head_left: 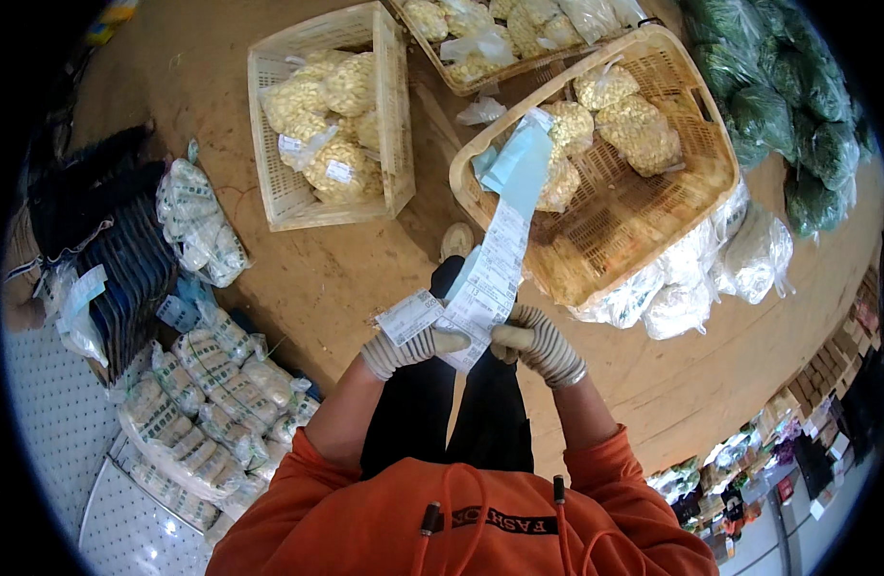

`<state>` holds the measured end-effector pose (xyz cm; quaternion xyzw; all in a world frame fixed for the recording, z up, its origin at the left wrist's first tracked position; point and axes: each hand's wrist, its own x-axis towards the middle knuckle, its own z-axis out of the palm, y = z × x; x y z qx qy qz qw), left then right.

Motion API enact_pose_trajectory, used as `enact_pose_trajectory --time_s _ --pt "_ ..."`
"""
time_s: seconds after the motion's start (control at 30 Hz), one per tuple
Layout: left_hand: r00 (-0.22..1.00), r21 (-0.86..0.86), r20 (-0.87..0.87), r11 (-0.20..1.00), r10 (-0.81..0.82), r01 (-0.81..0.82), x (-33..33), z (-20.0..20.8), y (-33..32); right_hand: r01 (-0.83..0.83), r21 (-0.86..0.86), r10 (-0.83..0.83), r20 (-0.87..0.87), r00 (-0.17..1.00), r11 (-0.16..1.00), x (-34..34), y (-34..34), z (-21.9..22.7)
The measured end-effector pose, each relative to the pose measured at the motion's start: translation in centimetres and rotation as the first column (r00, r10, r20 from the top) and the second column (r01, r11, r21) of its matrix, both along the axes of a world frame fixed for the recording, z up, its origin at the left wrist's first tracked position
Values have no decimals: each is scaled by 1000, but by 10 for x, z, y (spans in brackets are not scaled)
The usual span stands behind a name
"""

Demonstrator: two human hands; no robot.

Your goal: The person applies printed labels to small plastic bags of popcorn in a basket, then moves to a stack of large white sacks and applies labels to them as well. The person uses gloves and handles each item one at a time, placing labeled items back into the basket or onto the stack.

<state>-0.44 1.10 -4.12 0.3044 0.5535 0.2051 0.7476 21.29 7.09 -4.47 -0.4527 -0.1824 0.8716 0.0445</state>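
Observation:
A long strip of printed labels [500, 252] on pale blue backing runs from my hands up over the rim of the tan plastic crate [596, 274]. My left hand [408, 350], in a striped glove, is closed on the strip's lower end, thumb on top. One loose-looking label [409, 317] stands out beside that hand. My right hand [538, 346], gloved alike, pinches the strip's edge from the other side. Inside the tan crate lie several clear bags of pale yellow pieces [639, 134]; the strip's folded far end [504, 163] rests near them.
A cream crate [399, 125] with similar bags, some labelled, stands ahead to the left. Another crate [461, 82] is at the far side. Green bagged goods [764, 120] and white bags [677, 298] lie right. Wrapped packs [226, 384] are piled left, near dark stacked items [125, 298].

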Motion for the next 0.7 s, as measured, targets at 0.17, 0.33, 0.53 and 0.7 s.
enact_pose_trajectory --time_s 0.17,0.33,0.53,0.7 --pt "986 -65 148 996 70 -61 -1 -4 1 142 -95 -138 47 989 985 -3 8 6" --pt "993 -68 92 995 -68 75 -12 -8 -10 371 -38 -361 155 919 928 6 15 -18" --pt "972 0 -55 973 -229 230 -27 -4 -18 470 -6 -463 164 871 883 17 27 -33" --pt "975 -72 -5 972 -223 222 -33 -5 -30 555 -3 -546 171 820 832 18 32 -42"
